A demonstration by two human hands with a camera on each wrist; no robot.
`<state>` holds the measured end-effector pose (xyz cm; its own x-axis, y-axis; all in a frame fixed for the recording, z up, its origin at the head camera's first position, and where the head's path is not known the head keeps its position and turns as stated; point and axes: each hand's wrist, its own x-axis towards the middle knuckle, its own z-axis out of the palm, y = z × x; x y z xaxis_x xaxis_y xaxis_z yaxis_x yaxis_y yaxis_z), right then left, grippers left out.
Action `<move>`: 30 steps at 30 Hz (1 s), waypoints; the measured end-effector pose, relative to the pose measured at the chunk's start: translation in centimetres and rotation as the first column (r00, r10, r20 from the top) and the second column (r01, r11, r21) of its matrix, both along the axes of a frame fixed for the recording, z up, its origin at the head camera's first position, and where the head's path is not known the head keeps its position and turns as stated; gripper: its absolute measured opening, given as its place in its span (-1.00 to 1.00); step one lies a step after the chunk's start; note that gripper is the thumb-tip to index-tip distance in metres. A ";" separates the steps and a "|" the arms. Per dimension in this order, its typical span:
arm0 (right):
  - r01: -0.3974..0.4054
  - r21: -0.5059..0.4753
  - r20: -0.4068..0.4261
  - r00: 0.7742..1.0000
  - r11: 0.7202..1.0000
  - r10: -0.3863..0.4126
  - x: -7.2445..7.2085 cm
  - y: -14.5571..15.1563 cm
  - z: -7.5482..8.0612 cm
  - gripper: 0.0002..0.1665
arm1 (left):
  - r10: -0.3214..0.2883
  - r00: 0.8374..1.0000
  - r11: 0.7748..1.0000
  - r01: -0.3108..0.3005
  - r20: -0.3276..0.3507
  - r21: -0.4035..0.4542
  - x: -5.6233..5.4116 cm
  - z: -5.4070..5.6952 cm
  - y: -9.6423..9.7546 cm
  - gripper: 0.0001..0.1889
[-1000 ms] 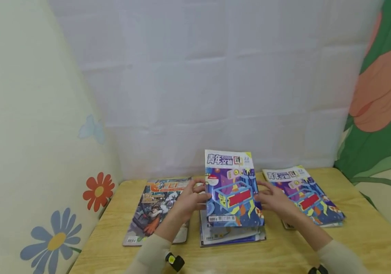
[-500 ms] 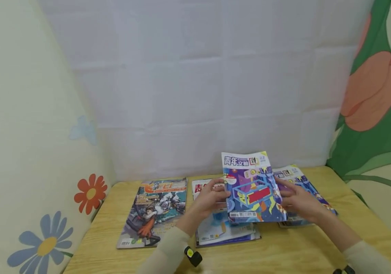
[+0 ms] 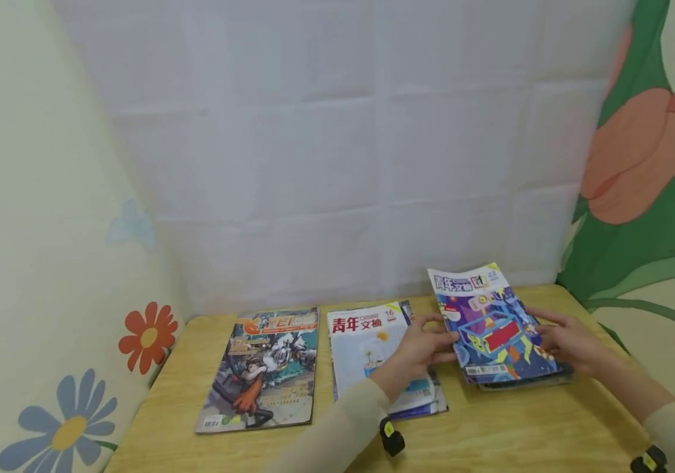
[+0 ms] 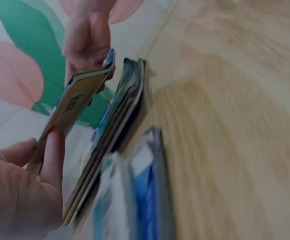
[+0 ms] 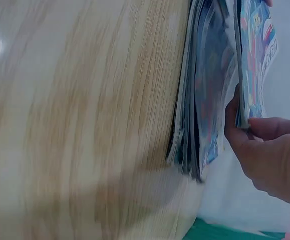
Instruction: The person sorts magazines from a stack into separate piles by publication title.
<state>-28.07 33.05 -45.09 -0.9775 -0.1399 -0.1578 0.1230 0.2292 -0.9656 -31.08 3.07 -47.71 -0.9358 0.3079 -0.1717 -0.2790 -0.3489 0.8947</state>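
Observation:
A purple-blue magazine (image 3: 494, 328) with a white title band is held by both hands over the right pile of magazines (image 4: 118, 117). My left hand (image 3: 421, 347) pinches its left edge, thumb on top and fingers beneath. At the opposite edge, my right hand (image 3: 570, 343) pinches it the same way, as the right wrist view shows. A gap separates the held magazine from the pile (image 5: 195, 100) in both wrist views. From the head camera, the held magazine hides most of that pile.
Left of the hands lies a middle pile, topped by a pale-blue magazine (image 3: 354, 348) with a red title. A dark comic magazine (image 3: 266, 374) lies at the left of the wooden table (image 3: 491, 440). White cloth (image 3: 314, 164) hangs behind, between painted walls.
Both hands have carried the purple-blue magazine rightward and lower, from over the middle pile to over the right pile. The pale-blue magazine on the middle pile is now uncovered. The view has shifted slightly.

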 end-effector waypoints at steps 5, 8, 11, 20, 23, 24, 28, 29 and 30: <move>0.004 0.047 -0.014 1.000 0.999 -0.003 -0.4 2.0 0.1 -0.20 | 0.063 0.998 0.998 -0.063 0.007 0.002 0.2 -0.9 3.2 -0.56; 0.002 0.066 -0.010 1.000 0.998 -0.001 -0.8 2.6 0.1 -0.19 | 0.124 0.992 0.992 -0.124 0.010 -0.011 0.2 -1.3 4.5 -0.58; 0.007 0.099 0.001 1.000 0.995 -0.007 -1.3 2.9 0.0 -0.17 | 0.161 0.987 0.986 -0.161 0.008 -0.039 0.3 -1.5 5.2 -0.59; -0.028 0.146 0.043 0.999 0.989 0.022 -2.4 3.0 0.4 -0.12 | 0.217 0.976 0.964 -0.212 0.012 -0.160 0.2 -0.7 5.6 -0.64; -0.033 0.187 0.049 0.999 0.982 0.024 -2.6 2.9 0.6 -0.15 | 0.220 0.975 0.960 -0.213 0.017 -0.182 0.1 -0.4 5.5 -0.63; -0.031 0.210 0.050 0.999 0.977 0.021 -2.7 2.9 0.7 -0.18 | 0.220 0.975 0.959 -0.212 0.020 -0.189 0.0 -0.3 5.6 -0.63; -0.036 0.302 0.050 0.999 0.953 0.022 -3.0 3.1 1.5 -0.30 | 0.222 0.974 0.952 -0.208 0.038 -0.225 -0.2 0.0 5.7 -0.62; -0.045 0.331 0.045 0.998 0.943 0.032 -3.0 3.1 1.8 -0.32 | 0.219 0.975 0.950 -0.203 0.044 -0.235 -0.2 0.2 5.7 -0.62; -0.058 0.361 0.035 0.998 0.931 0.049 -3.0 3.1 2.0 -0.33 | 0.214 0.976 0.951 -0.198 0.044 -0.239 -0.2 0.2 5.7 -0.62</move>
<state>-31.06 36.14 -43.09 -0.9652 -0.1209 -0.2318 0.1238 0.5694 -0.8127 -31.27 8.72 -47.50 -0.9580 0.0536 -0.2816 -0.2866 -0.1908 0.9389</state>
